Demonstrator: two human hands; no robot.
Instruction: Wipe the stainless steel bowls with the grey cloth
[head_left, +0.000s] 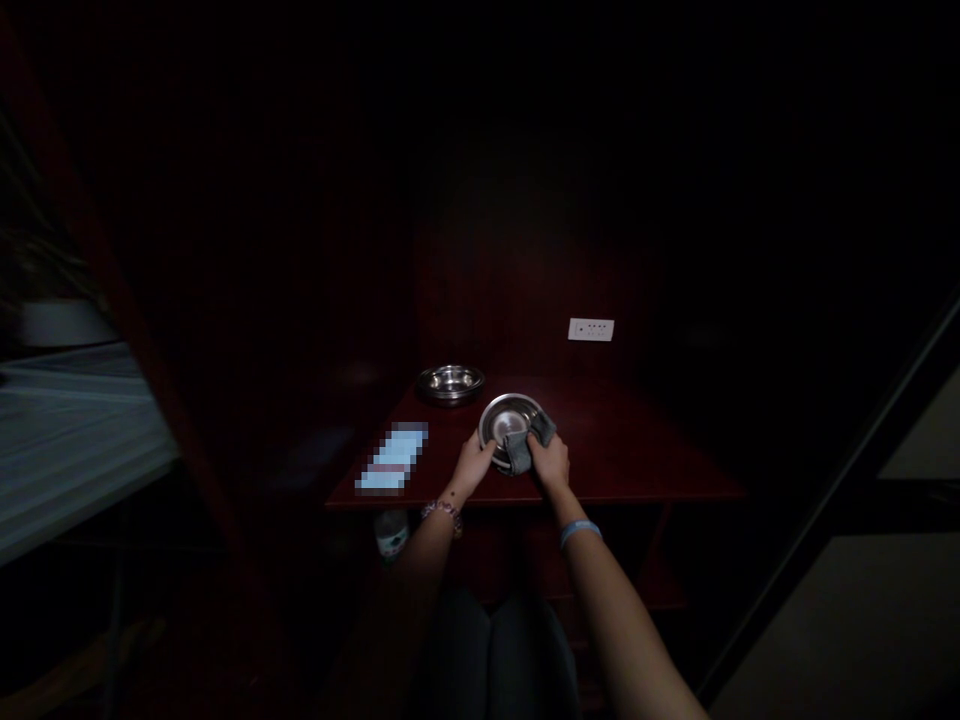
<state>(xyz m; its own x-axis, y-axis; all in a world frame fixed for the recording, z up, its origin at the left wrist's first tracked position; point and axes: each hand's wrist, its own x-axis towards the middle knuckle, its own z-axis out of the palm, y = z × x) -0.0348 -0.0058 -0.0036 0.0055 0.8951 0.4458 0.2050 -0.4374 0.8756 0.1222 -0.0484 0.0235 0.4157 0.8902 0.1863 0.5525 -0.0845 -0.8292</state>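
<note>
Two round stainless-steel bowls are sitting on a dark red-brown wooden worktop (637, 450), and both hands are working at the nearer shallow steel bowl (510, 425), which is resting just behind the front edge, roughly midway along it, and seems to be tilting toward the camera. The left hand (472, 465) is gripping the bowl's near-left rim with its fingers curled and pressed together, while the right hand (549, 460) is closing over a crumpled grey cloth (519, 452), pressing it against the near-right rim, with a corner of the cloth poking out past the knuckles. A beaded bracelet (442, 512) is circling the left wrist, and a pale blue wristband (580, 532) is circling the right. The farther steel bowl (450, 384) is sitting near the back edge, just beyond the nearer bowl and not touching it. A pixelated pale-blue flat object (392, 458), too blurred to identify, is lying along the left edge. Beyond the right hand, the worktop is running on well apart toward its right corner, and a white wall socket strip (591, 329) is showing above the back edge. Below the front edge, a plastic bottle (391, 533) is standing near the left forearm.
</note>
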